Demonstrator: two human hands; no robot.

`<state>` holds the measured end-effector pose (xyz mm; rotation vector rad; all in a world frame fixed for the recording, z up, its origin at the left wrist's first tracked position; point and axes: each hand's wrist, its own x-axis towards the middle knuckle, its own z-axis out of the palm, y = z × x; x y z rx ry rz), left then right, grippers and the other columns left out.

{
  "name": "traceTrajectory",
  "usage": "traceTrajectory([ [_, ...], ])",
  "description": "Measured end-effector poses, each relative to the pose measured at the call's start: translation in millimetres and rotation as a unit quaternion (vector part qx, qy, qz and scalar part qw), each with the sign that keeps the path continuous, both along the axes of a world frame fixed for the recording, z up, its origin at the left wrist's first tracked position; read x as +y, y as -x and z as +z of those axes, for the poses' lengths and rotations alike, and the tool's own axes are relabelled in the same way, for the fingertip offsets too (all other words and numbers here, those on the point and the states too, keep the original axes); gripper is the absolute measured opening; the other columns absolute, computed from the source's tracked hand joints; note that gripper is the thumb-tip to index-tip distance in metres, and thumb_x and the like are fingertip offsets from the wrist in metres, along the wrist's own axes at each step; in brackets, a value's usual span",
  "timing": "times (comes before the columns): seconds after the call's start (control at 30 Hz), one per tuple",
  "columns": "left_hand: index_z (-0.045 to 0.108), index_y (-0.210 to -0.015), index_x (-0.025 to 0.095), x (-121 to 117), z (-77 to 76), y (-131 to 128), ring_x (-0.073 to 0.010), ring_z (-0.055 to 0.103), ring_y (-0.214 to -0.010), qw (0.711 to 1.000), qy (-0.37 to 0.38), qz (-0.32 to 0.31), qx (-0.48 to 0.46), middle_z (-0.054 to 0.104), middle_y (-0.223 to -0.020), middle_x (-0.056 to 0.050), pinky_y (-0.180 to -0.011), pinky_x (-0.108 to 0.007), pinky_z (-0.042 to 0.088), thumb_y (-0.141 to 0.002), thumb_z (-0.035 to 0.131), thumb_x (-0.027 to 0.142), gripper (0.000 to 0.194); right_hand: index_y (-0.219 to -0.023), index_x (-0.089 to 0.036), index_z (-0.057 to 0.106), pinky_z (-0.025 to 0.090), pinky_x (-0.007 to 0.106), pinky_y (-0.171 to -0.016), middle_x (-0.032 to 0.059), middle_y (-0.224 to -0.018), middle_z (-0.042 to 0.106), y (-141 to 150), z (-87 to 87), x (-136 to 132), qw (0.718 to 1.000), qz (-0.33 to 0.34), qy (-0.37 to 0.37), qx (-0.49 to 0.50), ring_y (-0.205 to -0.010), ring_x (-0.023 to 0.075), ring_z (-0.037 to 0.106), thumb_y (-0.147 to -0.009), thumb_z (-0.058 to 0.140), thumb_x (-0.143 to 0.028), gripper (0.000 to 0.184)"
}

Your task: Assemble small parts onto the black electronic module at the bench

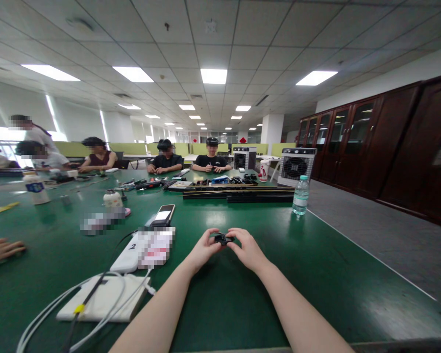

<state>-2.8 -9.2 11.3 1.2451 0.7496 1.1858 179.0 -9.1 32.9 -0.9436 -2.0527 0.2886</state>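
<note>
Between my two hands, just above the green table point(220, 299), is a small black part point(223, 239) whose kind I cannot make out. My left hand point(206, 249) pinches its left end between thumb and fingers. On the opposite side my right hand point(247, 246) grips the right end the same way. The fingers cover both ends of the part, so only its dark middle shows. Left of my hands lie a white power bank point(127, 255) marked "2" and a phone point(164, 214).
A water bottle point(300, 196) stands at the right. Long black bars point(242, 193) lie across the table ahead. On the left are a white box point(95, 299) with looped white cables point(40, 314), a milk bottle point(36, 189) and another person's hand point(3, 251). Several people sit farther back.
</note>
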Motion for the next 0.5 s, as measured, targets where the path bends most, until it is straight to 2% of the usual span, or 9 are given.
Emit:
traceTrajectory([
  [0.27, 0.042, -0.114, 0.020, -1.6, 2.8, -1.1, -0.0204, 0.065, -0.088, 1.000, 0.021, 0.010, -0.018, 0.066, -0.099, -0.008, -0.088, -0.036, 0.045, -0.061, 0.077, 0.032, 0.065, -0.095, -0.021, 0.061, 0.043, 0.039, -0.089, 0.0059, -0.100, 0.065, -1.7, 0.4, 1.2, 0.999, -0.039, -0.006, 0.013, -0.098, 0.0207, 0.056, -0.079, 0.055, -0.020, 0.018],
  [0.5, 0.042, -0.117, 0.020, -3.0, 4.2, -2.3, -0.0206, 0.065, -0.088, 0.999, 0.032, 0.014, -0.020, 0.066, -0.101, -0.009, -0.090, -0.037, 0.044, -0.059, 0.078, 0.032, 0.069, -0.101, -0.020, 0.058, 0.044, 0.039, -0.089, 0.0063, -0.100, 0.065, -3.1, -0.5, 2.7, 0.996, -0.088, 0.013, 0.023, -0.097, 0.0212, 0.057, -0.082, 0.049, -0.022, 0.022],
])
